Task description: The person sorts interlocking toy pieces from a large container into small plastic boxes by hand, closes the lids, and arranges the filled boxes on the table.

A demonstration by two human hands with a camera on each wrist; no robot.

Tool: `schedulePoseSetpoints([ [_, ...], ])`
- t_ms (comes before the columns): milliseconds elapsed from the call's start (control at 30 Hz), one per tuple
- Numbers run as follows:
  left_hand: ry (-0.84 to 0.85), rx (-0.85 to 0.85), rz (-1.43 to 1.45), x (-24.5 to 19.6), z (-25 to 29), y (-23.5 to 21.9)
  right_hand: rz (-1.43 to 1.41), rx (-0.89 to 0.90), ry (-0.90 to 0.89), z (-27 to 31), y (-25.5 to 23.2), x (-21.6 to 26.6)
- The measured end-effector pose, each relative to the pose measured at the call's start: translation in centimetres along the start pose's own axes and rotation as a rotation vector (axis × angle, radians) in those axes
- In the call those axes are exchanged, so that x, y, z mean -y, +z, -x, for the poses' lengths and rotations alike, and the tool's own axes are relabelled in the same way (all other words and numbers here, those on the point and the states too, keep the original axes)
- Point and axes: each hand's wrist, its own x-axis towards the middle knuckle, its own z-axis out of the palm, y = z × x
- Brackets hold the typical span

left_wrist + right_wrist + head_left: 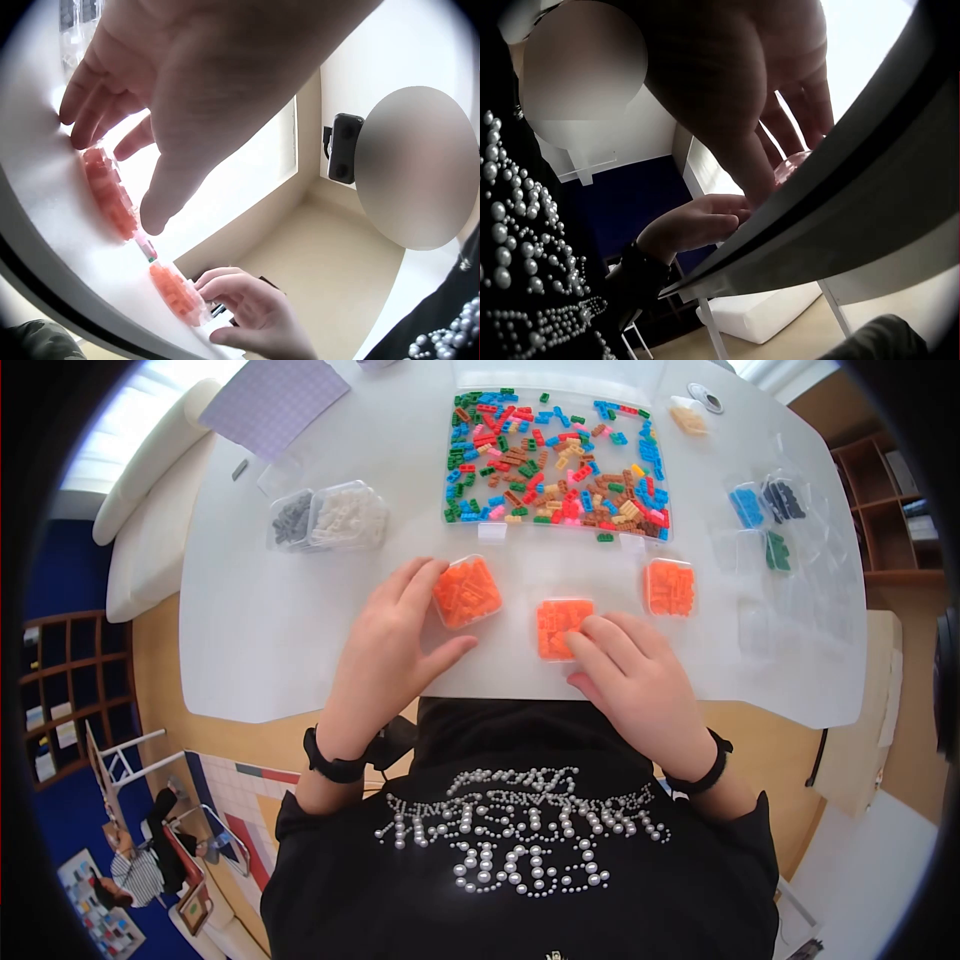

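Note:
A small clear box of orange bricks (466,592) sits tilted on the table beside my left hand (392,628). The fingers of that hand reach along the box's left side, with the thumb spread apart near its lower edge. My right hand (632,666) bends over the right edge of a second box of orange bricks (565,628). Its fingertips overlap the bricks, and the thumb lies apart from the fingers near the lower corner. In the left wrist view, the right hand (259,309) shows loosely bent fingers at the box. A third orange-filled box (670,588) stands farther right.
A large clear case (452,460) of mixed coloured bricks lies at the back. Boxes of grey bricks (292,520) and white bricks (348,518) are on the left. Small boxes with blue bricks (746,506) and green bricks (777,552) stand right, near empty clear containers.

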Motion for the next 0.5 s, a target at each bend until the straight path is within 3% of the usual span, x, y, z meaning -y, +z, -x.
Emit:
schedulePoseSetpoints([
  [167,-0.014,-0.049,0.009,-0.6,0.1,0.0,0.104,-0.032,-0.037,-0.2,0.8,-0.1],
  [233,0.003,-0.19,0.029,-1.0,0.4,0.0,-0.067,0.002,0.012,-0.5,1.0,-0.3],
  [333,0.091,-0.232,0.034,-1.5,0.8,0.1,-0.086,-0.016,0.01,-0.9,1.2,-0.3],
  [467,0.193,-0.264,-0.014,-2.0,0.1,0.5,-0.275,-0.003,0.04,-1.6,0.5,-0.9],
  [500,0.144,-0.156,0.078,-2.5,0.3,0.3,-0.316,0.007,0.053,-1.5,0.5,-1.1],
])
